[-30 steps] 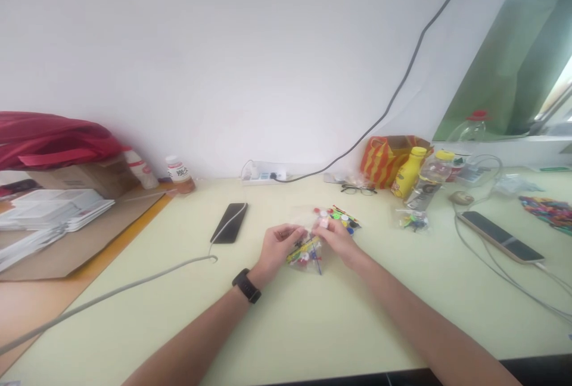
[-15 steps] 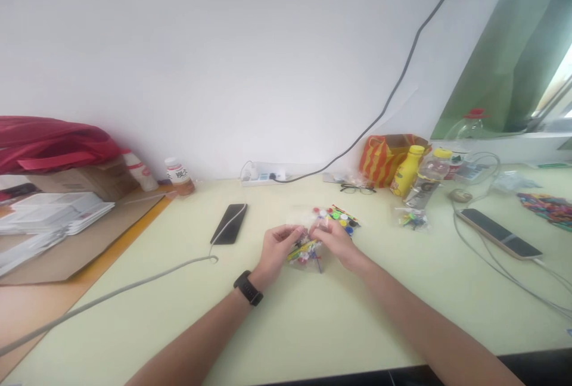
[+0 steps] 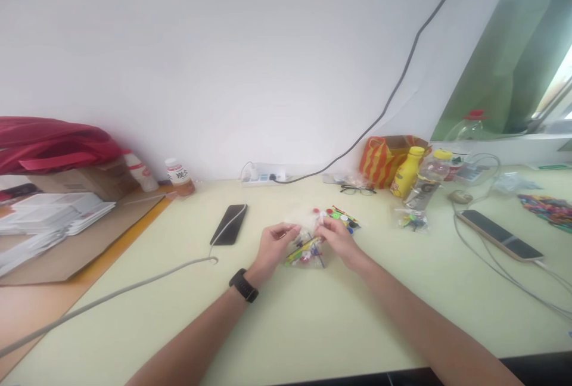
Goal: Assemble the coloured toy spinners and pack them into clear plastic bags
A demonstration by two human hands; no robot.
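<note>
On the bench [image 3: 286,326], a black phone [image 3: 229,224] lies left of the clear bag [image 3: 314,263], colourful pieces [image 3: 343,219] just beyond; it holds mixed small parts [image 3: 304,251], its top pinched by left hand [image 3: 276,247] and right hand [image 3: 340,240].

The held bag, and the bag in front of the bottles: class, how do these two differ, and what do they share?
The held bag is gripped near its top by the left hand and right hand; the far bag lies untouched on the table.
The held bag shows long yellow and blue sticks; in the far bag, I can make out only blurry green and dark pieces.
Both are clear plastic with coloured contents.
</note>
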